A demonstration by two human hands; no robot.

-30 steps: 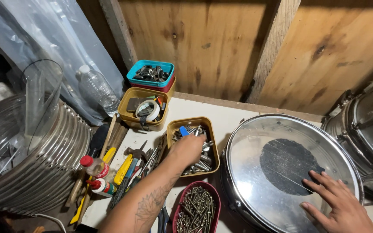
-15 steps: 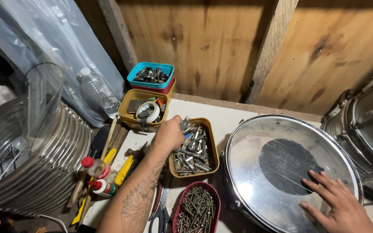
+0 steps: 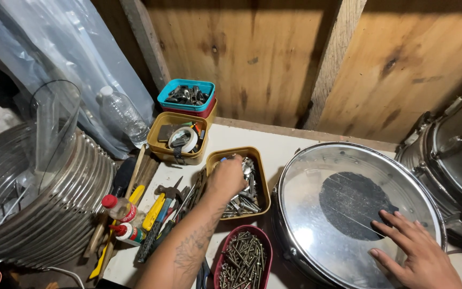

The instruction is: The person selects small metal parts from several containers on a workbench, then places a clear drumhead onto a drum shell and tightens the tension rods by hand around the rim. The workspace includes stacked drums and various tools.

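My left hand (image 3: pixel 228 178) reaches into a yellow tray (image 3: pixel 263 184) of metal hardware, fingers curled down among the pieces; what it grips, if anything, is hidden. My right hand (image 3: pixel 415 250) lies flat with fingers spread on the clear head of a snare drum (image 3: pixel 316 182), at the edge of its dark round patch (image 3: pixel 351 200). A dark red tray of screws (image 3: pixel 243 259) sits just in front of the yellow tray.
A yellow tray with a tape roll (image 3: pixel 180 139) and a teal tray of parts (image 3: pixel 186 95) stand behind. Hand tools (image 3: pixel 161 211) and small red-capped bottles (image 3: pixel 117 207) lie left. A plastic bottle (image 3: pixel 122 115), stacked metal hoops (image 3: pixel 33 214) and another drum (image 3: pixel 455 155) flank the bench.
My left hand went from the yellow tray's middle toward its far left corner, then came back down into the hardware. My right hand stayed on the drum head.
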